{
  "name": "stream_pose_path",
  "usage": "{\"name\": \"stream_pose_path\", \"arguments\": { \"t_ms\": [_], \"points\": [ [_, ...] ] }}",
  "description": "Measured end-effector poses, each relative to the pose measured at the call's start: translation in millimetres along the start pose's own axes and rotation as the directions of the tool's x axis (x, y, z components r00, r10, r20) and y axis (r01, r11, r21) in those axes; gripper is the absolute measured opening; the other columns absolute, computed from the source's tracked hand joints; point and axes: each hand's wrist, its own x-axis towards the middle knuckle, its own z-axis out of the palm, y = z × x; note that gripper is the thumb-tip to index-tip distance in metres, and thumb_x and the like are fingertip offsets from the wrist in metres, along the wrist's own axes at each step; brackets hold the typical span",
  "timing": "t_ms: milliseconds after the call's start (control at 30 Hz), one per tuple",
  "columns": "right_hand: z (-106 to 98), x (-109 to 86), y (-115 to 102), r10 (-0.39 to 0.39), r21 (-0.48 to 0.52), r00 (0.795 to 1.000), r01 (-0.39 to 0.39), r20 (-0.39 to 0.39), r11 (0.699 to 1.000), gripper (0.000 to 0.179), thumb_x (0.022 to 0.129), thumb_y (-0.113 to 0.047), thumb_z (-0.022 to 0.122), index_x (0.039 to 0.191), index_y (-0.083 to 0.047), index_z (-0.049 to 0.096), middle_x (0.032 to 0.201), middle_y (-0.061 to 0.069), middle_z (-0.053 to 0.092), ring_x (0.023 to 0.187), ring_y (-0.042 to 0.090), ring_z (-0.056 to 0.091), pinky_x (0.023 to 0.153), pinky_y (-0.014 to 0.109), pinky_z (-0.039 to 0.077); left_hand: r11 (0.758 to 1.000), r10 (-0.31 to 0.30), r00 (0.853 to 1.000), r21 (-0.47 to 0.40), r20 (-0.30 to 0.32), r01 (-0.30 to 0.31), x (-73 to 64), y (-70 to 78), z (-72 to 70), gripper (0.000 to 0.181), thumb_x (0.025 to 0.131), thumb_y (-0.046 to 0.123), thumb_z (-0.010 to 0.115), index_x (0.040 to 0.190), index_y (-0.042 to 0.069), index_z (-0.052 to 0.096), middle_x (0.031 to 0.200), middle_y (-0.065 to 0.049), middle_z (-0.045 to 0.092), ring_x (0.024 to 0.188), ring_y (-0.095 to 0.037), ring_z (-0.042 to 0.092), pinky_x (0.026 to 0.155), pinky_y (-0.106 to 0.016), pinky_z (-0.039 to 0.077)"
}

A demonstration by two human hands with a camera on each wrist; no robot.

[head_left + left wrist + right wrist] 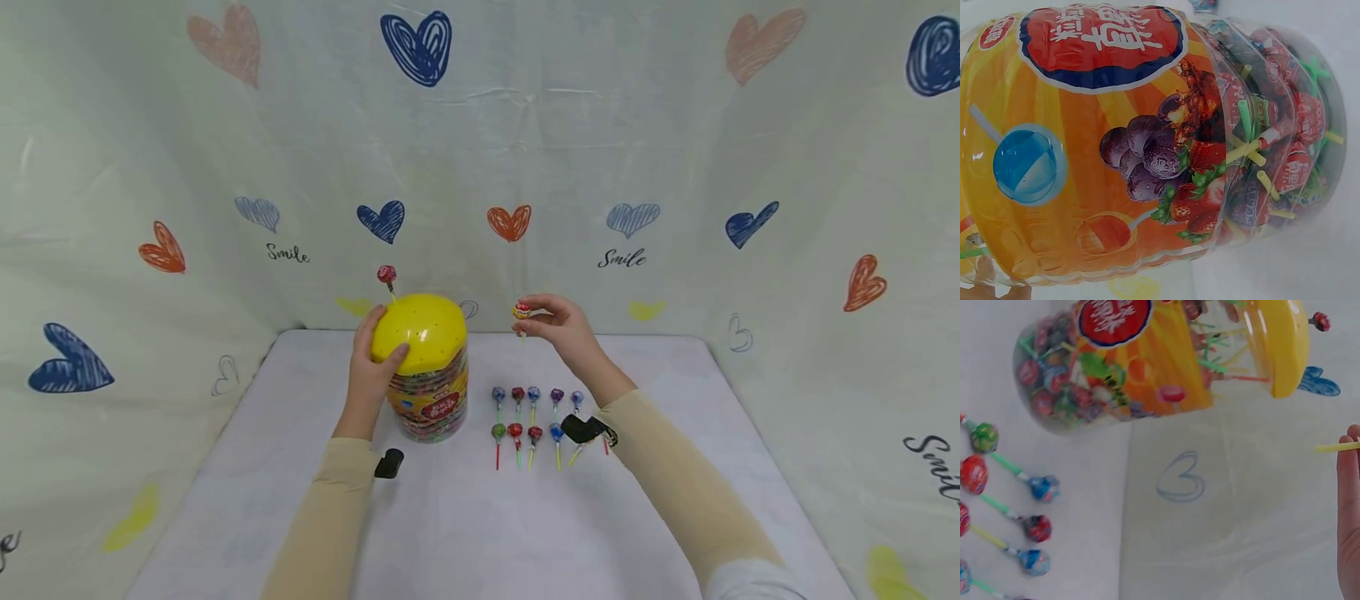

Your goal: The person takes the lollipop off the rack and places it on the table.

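Note:
My left hand grips the yellow domed lid of a clear plastic candy jar, with the thumb across the front. The jar stands on the table, full of wrapped lollipops, its orange fruit label large in the left wrist view. One red-wrapped lollipop stands up from the far left side of the lid. To the right of the jar, my right hand is raised and pinches a red-and-yellow wrapped lollipop. Its yellow stick shows in the right wrist view; that view cuts off its head.
Two rows of wrapped lollipops lie on the white-covered table right of the jar, partly hidden by the right wrist and its black strap. A heart-printed curtain hangs behind and at both sides.

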Motion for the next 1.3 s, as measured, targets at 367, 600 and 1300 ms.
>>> {"name": "stream_pose_path", "arguments": {
  "t_ms": [367, 600, 1300],
  "points": [
    [-52, -51.4, 43, 0.183, -0.135, 0.981, -0.191, -0.069, 0.972, 0.042, 0.092, -0.003, 0.064, 0.133, -0.001, 0.055, 0.124, 0.019, 0.055, 0.095, 0.018, 0.069, 0.086, 0.034, 0.055, 1.000, 0.001, 1.000, 0.020, -0.002, -0.001, -0.3, 2.2, 0.1, 0.069, 0.090, 0.029, 0.069, 0.150, 0.022, 0.036, 0.157, 0.002, 0.024, 0.140, -0.025, 0.026, 0.114, -0.048, 0.027],
    [-80, -80.5, 73, 0.249, -0.141, 0.962, -0.264, -0.116, 0.954, 0.043, 0.093, 0.002, 0.059, 0.135, 0.004, 0.051, 0.124, 0.024, 0.053, 0.093, 0.014, 0.068, 0.083, 0.029, 0.055, 1.000, -0.019, 1.000, 0.013, 0.008, 0.019, 0.5, 2.8, -3.2, 0.069, 0.090, 0.026, 0.068, 0.151, 0.022, 0.036, 0.157, 0.003, 0.024, 0.141, -0.024, 0.025, 0.114, -0.048, 0.025],
    [-135, -133.3, 126, 0.445, -0.261, 0.859, -0.503, -0.253, 0.824, 0.047, 0.093, -0.002, 0.061, 0.138, 0.003, 0.049, 0.136, 0.025, 0.047, 0.094, 0.018, 0.067, 0.083, 0.030, 0.056, 1.000, -0.013, 1.000, 0.001, 0.004, 0.013, 2.7, -1.1, -0.9, 0.070, 0.090, 0.025, 0.068, 0.151, 0.022, 0.035, 0.157, 0.003, 0.023, 0.141, -0.024, 0.025, 0.114, -0.046, 0.026]
  ]
}}
